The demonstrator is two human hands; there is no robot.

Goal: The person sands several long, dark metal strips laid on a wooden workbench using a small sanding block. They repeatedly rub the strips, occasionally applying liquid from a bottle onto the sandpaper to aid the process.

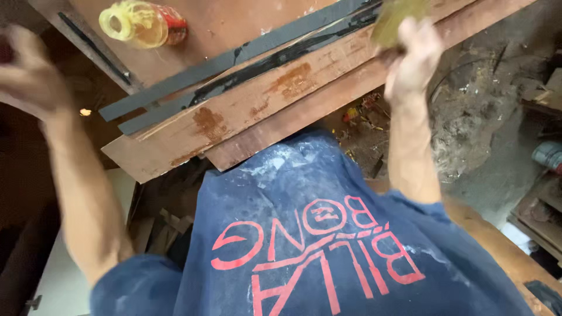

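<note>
In the right grip (413,58), yellowish pad (398,17)

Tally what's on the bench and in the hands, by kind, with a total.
Reddish wooden boards: 2
Dark flat strips: 2
Yellow-smeared jar: 1
Olive pad in right hand: 1
Left hand: blurred, contents unclear
Total: 6
</note>
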